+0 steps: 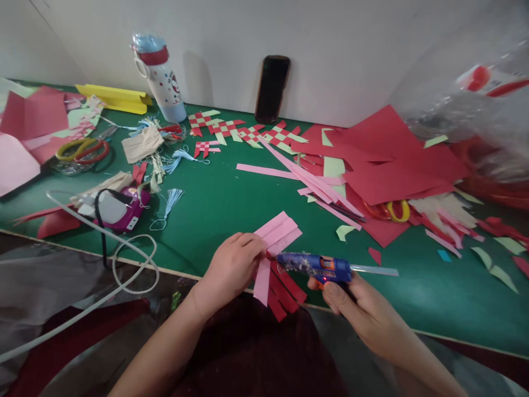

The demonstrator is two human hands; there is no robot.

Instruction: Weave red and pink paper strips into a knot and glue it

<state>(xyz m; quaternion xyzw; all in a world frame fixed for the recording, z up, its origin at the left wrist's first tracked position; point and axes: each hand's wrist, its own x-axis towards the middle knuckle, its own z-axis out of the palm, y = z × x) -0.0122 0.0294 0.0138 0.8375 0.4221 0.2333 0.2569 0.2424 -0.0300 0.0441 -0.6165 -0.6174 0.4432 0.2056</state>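
In the head view my left hand (235,267) pinches a bundle of pink paper strips (281,231) and red paper strips (287,289) at the table's front edge. The strips fan out above and below my fingers. My right hand (355,303) is wrapped round the handle of a blue glue gun (316,266). A clear glue stick (376,270) sticks out of its rear end. The nozzle points left and meets the strips beside my left fingertips; whether it touches them I cannot tell. A small red light glows near the trigger.
On the green table (206,204) lie loose pink strips (306,179), red sheets (392,154), woven red and green pieces (252,133), scissors (85,151), blue tassels (170,204) and a purple power socket (128,209) with cables. A bottle (163,82) and phone (271,88) stand behind.
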